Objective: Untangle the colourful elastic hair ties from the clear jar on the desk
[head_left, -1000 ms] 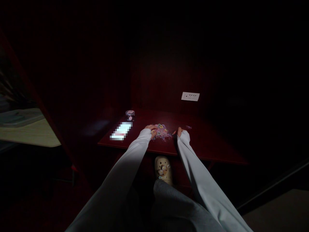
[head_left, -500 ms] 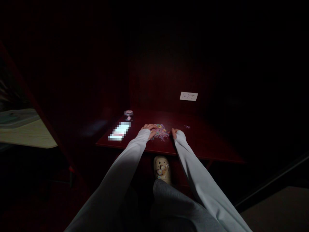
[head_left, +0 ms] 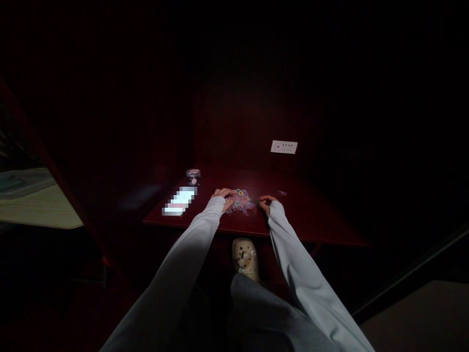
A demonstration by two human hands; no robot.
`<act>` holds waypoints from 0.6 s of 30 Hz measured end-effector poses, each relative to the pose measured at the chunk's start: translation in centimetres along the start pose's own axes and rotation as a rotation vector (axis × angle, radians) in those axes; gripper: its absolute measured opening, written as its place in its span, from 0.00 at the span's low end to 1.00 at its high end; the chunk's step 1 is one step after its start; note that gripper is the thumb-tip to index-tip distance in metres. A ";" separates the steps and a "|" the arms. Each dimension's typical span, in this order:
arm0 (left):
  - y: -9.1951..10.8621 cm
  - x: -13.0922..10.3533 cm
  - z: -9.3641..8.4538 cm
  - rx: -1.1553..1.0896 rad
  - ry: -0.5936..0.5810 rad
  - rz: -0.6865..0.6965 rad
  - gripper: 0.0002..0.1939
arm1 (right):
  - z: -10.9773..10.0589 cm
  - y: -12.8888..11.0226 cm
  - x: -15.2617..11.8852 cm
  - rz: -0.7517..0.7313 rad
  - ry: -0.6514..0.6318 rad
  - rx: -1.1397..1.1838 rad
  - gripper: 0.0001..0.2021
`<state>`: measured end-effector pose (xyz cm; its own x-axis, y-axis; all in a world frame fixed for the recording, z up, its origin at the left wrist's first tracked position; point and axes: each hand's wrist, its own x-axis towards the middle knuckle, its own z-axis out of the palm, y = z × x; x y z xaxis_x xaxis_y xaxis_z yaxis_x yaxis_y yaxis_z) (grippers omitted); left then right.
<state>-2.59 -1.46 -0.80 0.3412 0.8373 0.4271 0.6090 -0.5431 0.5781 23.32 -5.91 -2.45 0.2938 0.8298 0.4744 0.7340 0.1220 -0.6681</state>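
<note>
both forearms in pale slvs [head_left: 200, 230] [head_left: 304, 259] slant in from the bottom corners & converge over the near part of the dark red tabletop [head_left: 304, 222]. left hand [head_left: 223, 196] lies low, approx palm-down, at the left edge of a heap of small coloured bands [head_left: 241, 203]; its fingers stretch to the right over the heap, thumb set apart on the near side, so loosely spread, not clenched. right hand [head_left: 268, 203] is just beside the heap's right edge, turned inward at the wrist, fingers bent w/ tips pointing left & close tog.; can't tell if a band is btwn them, too small & dark. heap sits btwn the 2 hands, mid-tabletop. small bunch of bands [head_left: 282, 193] lies apart, beyond & right of the right hand. left of the left hand: a bright pixelated rectangle [head_left: 179, 201], w/ a lidded jar [head_left: 193, 177] just behind it.
</note>
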 end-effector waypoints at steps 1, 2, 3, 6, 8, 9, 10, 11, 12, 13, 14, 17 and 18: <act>0.0 0.0 0.0 -0.005 0.005 0.000 0.16 | -0.2 0.0 -0.2 0.009 -0.032 -0.048 0.10; 0.0 0.0 0.0 -0.012 0.015 0.003 0.16 | -0.4 0.0 -0.4 0.023 -0.069 -0.094 0.09; 0.0 -0.1 0.0 -0.020 0.027 0.007 0.16 | -0.5 -0.1 -0.5 0.037 -0.105 -0.137 0.09; 0.0 -0.1 0.1 -0.032 0.043 0.011 0.16 | -0.7 -0.7 -0.8 0.036 -0.162 -0.234 0.08; 0.0 0.0 0.1 -0.028 0.033 0.001 0.16 | -0.7 -1.1 -0.8 0.025 -0.169 -0.262 0.08; 0.0 0.0 0.1 -0.024 0.027 -0.006 0.15 | -0.6 -1.2 -0.8 0.019 -0.170 -0.266 0.07; 0.0 0.1 0.1 -0.022 0.023 -0.013 0.15 | -0.5 -1.2 -0.7 0.011 -0.172 -0.264 0.07; 0.0 0.1 0.1 -0.020 0.024 -0.018 0.15 | -0.5 -1.2 -0.7 0.006 -0.175 -0.258 0.07; 0.0 0.1 0.1 -0.019 0.028 -0.019 0.15 | -0.4 -1.2 -0.6 0.002 -0.179 -0.249 0.07; 0.0 0.0 0.2 -0.018 0.035 -0.018 0.14 | -0.4 -1.1 -0.6 -0.002 -0.181 -0.237 0.07; 0.0 0.0 0.2 -0.018 0.040 -0.014 0.14 | -0.4 -1.1 -0.5 -0.008 -0.183 -0.225 0.07; 0.0 -0.2 0.2 -0.015 0.040 -0.007 0.14 | -0.3 -0.9 -0.2 -0.014 -0.185 -0.196 0.06; 0.0 -0.2 0.1 -0.014 0.035 -0.009 0.14 | -0.3 -0.8 -0.2 -0.013 -0.185 -0.188 0.06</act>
<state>-2.57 -1.67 -0.95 0.3102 0.8396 0.4459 0.6014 -0.5366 0.5919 22.83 -6.32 -1.80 0.1796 0.9163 0.3581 0.8427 0.0445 -0.5365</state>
